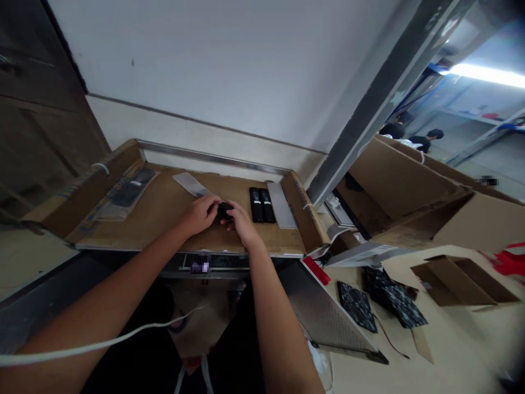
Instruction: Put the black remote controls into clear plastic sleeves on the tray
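A broad white wall panel (221,71) fills the upper view, with a grey metal post (371,109) slanting down at its right. Below it stands the tabletop (164,219), lined with brown cardboard whose side edges fold upward. To the right is a large open cardboard box (406,186); 2 people in dark clothing (424,142) show beyond it. A perforated metal door (328,306) hangs open beneath the tabletop's right side, and near it on the floor are a smaller open carton (459,279) and 2 black patterned pieces, a flat panel (356,306) and a folded bundle (396,301).

On the tabletop, a clear plastic bag (112,210) with a dark item inside lies at the left. At the far right end is a flat translucent sheet (282,205), and just left of it 2 black packs (257,205) with white labels lie side by side. A narrow translucent sleeve (186,182) slants toward the left hand (200,215); whether they touch, I cannot tell.

The left hand and right hand (241,221) meet above the middle of the tabletop's front part. Both grips are closed on a small black object (223,210), held between the fingers and partly hidden by them.
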Motion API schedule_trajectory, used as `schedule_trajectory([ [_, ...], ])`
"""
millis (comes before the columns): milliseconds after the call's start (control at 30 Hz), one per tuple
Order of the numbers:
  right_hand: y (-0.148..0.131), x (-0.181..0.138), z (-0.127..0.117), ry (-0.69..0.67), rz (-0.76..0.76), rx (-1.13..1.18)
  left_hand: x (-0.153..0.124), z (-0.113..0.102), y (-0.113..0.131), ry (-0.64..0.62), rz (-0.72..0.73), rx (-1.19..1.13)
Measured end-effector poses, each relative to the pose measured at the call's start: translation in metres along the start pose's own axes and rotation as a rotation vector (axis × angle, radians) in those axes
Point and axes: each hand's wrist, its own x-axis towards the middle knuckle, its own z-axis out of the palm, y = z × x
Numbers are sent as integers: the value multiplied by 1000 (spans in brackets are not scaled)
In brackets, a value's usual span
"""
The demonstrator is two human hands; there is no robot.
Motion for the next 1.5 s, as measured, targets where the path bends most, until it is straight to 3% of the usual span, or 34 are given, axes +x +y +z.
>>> schedule_trajectory([
  [133, -3, 0, -9, -143, 27, 85, -1, -1, -6, 41, -57, -29],
  [267, -4, -6, -15, -199, -32, 112, -2, -3, -8, 72, -133, -61],
  [767, 1, -3, 0, -64, -59, 63, -4, -7, 4, 28, -120, -88],
  [933, 8, 6, 11, -2, -127, -170, -4, -6, 5, 33, -120, -101],
  [1200, 5, 13, 33, 344, -101, -790, -4, -8, 6, 42, -138, -120],
  [1500, -6, 8, 47, 387, -51, -980, -8, -9, 7, -9, -145, -133],
])
